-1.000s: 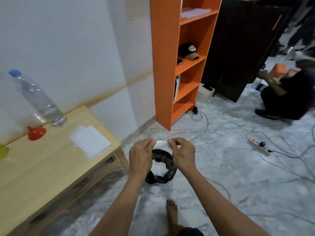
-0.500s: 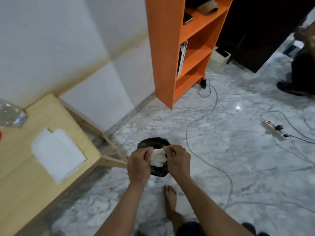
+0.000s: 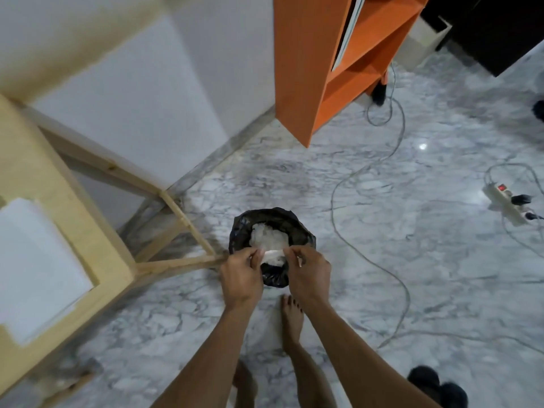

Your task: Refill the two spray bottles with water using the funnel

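Both hands, left hand (image 3: 242, 275) and right hand (image 3: 309, 273), hold a crumpled white tissue (image 3: 274, 255) above the black-lined bin (image 3: 272, 245), fingers pinching it, probably to discard it; no spray bottles or funnel show here, only a table (image 3: 59, 187) corner.

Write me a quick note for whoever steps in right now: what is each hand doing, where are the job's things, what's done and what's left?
Left hand and right hand: both pinch a white tissue over the bin on the floor.
Bin: black-lined, white scraps already inside.
Table: only its corner shows, with a white sheet on it.
Spray bottles, funnel, water: out of view, so refill progress cannot be judged.
Left: probably drop the tissue in the bin, go back to the table, check both bottles.
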{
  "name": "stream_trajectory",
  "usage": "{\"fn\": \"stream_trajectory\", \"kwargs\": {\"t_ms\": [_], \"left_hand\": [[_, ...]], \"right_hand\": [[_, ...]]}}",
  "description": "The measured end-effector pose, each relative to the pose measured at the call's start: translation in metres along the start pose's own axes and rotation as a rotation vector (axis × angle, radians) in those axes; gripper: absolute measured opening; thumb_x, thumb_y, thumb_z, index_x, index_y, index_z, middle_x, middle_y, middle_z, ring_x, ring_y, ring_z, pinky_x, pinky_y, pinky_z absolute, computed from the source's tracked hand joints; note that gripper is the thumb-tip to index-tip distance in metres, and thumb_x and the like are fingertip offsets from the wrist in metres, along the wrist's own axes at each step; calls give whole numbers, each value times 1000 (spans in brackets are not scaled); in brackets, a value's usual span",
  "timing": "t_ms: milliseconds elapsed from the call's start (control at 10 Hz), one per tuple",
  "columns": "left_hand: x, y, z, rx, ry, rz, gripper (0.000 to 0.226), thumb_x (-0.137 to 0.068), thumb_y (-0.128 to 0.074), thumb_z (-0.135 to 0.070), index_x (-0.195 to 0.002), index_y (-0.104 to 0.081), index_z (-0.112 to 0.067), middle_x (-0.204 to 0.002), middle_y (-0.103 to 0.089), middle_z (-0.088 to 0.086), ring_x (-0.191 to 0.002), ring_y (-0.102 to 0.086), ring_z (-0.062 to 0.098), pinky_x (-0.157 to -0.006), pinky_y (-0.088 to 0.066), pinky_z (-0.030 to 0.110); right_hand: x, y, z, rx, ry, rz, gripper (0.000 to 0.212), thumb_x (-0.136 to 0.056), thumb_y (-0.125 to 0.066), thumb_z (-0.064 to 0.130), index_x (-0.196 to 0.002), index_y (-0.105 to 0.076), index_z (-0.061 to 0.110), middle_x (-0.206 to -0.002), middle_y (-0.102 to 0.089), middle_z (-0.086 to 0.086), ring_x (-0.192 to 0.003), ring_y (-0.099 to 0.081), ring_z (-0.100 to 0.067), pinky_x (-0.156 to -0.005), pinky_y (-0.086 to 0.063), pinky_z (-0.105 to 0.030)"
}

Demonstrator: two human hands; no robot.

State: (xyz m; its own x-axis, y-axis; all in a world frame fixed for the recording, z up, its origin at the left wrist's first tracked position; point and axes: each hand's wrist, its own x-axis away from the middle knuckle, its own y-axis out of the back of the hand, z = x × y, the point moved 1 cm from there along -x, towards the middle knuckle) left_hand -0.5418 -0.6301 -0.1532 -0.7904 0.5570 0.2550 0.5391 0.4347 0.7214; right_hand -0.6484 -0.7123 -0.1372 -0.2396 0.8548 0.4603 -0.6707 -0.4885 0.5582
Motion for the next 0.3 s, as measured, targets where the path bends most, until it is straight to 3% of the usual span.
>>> {"fn": "stream_trajectory", "kwargs": {"t_ms": [100, 200, 300], "left_hand": [[-11, -8, 1, 12, 36, 34, 24, -96, -65, -27, -81, -77, -11, -65, -69, 4, -57, -61, 16, -54, -45, 31], [-21, -9, -4, 51, 80, 24, 19, -94, -68, -24, -100, -78, -9, -88, -76, 9, -77, -69, 23, -69, -49, 28], [-27, -7, -9, 57, 114, 29, 23, -95, -67, -21, -106, -75, -4, -89, -76, 15, -71, -60, 15, -72, -48, 26]], "right_hand": [[-15, -11, -8, -2, 14, 13, 19, -98, -65, 24, -86, -76, 12, -86, -75, -2, -81, -67, -19, -71, -54, -37], [-30, -20, -15, 17, 58, 3, 19, -98, -63, 23, -80, -67, 18, -73, -65, 8, -70, -58, -13, -60, -46, -28], [-43, -24, -17, 6, 39, -5, 21, -100, -61, 25, -79, -59, 23, -66, -46, 14, -67, -44, -8, -57, -35, -20]]}}
